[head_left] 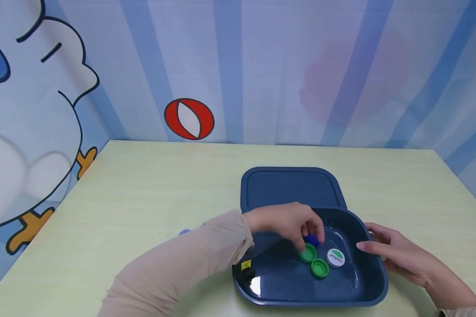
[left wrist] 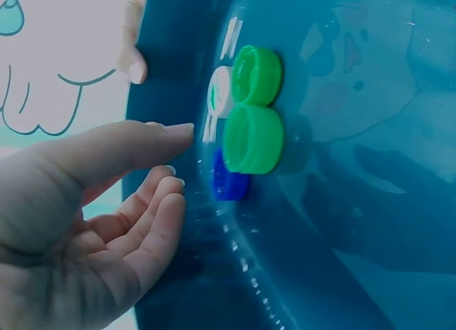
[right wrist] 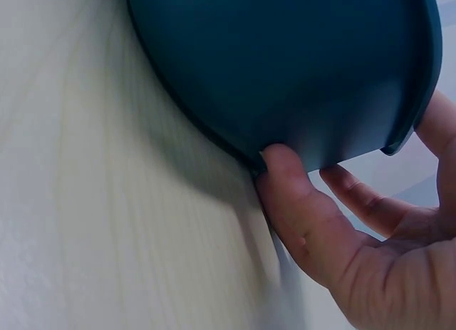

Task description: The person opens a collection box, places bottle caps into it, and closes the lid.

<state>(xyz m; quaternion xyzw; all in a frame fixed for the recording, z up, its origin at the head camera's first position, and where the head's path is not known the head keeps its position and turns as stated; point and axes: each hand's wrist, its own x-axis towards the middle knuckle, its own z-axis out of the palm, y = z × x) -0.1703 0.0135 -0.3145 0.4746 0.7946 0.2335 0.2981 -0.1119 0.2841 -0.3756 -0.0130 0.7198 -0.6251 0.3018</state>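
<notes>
A dark blue plastic box point(head_left: 301, 304) stands on the table with its inside facing up. Reaching into it, my left hand point(head_left: 295, 222) hovers over the bottle caps with thumb and fingers apart, holding nothing. Right by its fingertips is a blue cap point(left wrist: 229, 179). Two green caps point(head_left: 319, 268) lie close together, their hollow sides up. Beside them is a white cap point(head_left: 335, 258) with a green mark. At the box's right end, my right hand point(head_left: 404, 253) grips the rim, thumb over the edge point(right wrist: 285, 159) and fingers outside.
Behind the box lies a dark blue lid point(head_left: 293, 187), partly covered by the box's back rim. A black piece with a yellow patch point(head_left: 246, 265) sits in the box's left end. Past my left sleeve, a small blue thing point(head_left: 184, 231) peeks out on the table.
</notes>
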